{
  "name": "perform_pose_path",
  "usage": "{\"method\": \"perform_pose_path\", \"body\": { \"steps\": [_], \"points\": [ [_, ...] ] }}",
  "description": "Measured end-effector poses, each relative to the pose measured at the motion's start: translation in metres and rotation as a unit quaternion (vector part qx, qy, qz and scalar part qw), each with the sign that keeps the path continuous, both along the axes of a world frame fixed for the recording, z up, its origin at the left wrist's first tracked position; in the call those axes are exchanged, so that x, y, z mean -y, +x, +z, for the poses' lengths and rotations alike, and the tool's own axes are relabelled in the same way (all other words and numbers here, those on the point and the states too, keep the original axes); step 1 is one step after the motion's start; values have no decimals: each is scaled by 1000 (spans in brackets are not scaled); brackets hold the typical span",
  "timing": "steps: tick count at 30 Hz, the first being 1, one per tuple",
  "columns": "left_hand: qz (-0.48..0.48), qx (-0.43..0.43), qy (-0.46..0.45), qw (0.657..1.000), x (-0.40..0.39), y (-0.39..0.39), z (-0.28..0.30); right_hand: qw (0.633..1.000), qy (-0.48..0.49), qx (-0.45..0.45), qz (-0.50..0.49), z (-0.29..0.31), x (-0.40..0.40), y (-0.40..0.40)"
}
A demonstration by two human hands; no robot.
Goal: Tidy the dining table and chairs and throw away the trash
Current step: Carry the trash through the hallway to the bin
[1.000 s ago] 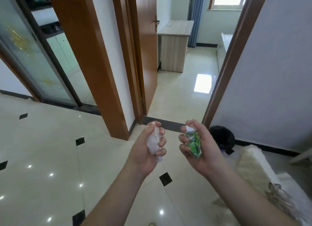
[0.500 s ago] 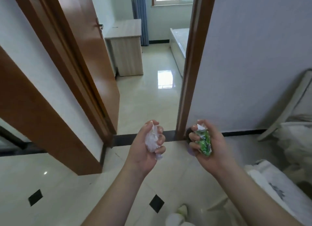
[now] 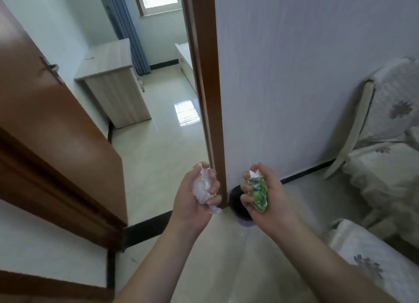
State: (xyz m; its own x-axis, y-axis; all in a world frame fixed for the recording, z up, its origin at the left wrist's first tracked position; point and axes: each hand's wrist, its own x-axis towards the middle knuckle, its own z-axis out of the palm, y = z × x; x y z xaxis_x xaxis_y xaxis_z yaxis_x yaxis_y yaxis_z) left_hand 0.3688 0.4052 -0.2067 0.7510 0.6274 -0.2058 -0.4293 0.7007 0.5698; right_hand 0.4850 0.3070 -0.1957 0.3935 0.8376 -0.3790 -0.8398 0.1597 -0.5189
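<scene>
My left hand (image 3: pixel 192 203) is closed around a crumpled white tissue (image 3: pixel 201 188), palm turned up. Beside it, my right hand (image 3: pixel 269 200) grips a crushed green and white wrapper (image 3: pixel 258 195). Both hands hover at mid-frame above the floor. A dark trash bin (image 3: pixel 237 206) with a purple base stands on the floor against the wall foot, just past the door frame; it shows between my two hands and is partly hidden by my right hand.
A brown door frame (image 3: pixel 210 98) rises right behind my hands, with an open wooden door (image 3: pixel 56 130) to the left. Through the doorway lies a room with a wooden cabinet (image 3: pixel 113 85). A cloth-covered sofa (image 3: pixel 385 157) fills the right side.
The view has swung right and moved closer to the wall. The trash bin now sits directly between my hands. Both hands keep the same grip on their trash.
</scene>
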Motion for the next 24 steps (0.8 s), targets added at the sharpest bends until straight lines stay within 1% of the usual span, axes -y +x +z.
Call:
{"method": "perform_pose_path", "body": {
  "steps": [3, 8, 11, 12, 13, 14, 17, 18, 20, 24],
  "points": [
    [2, 5, -22, 1000, -26, 28, -11, 999, -20, -16, -24, -14, -21, 22],
    [-74, 46, -17, 996, -74, 73, -26, 997, -36, -41, -63, -29, -55, 67],
    [-109, 77, -40, 990, -108, 99, -40, 992, -57, -57, -100, -38, -81, 92],
    [-118, 84, -49, 988, -120, 107, -46, 990, -63, -55, -112, -43, -92, 99],
    [-126, 85, -54, 987, -133, 115, -50, 988, -79, -28, -127, -49, -103, 107],
    [-135, 77, -51, 986, -147, 123, -54, 983, -96, -17, -155, -55, -115, 114],
    [-161, 34, -29, 986, -185, 150, -65, 976, -111, -37, -181, -58, -155, 130],
    [-169, 22, -31, 985, -196, 159, -69, 975, -106, -57, -186, -60, -166, 135],
    [-187, 11, -45, 981, -215, 179, -75, 971, -110, -56, -202, -59, -185, 147],
    [-215, -22, -57, 975, -230, 220, -92, 961, -121, -51, -242, -76, -190, 172]
  ]
}}
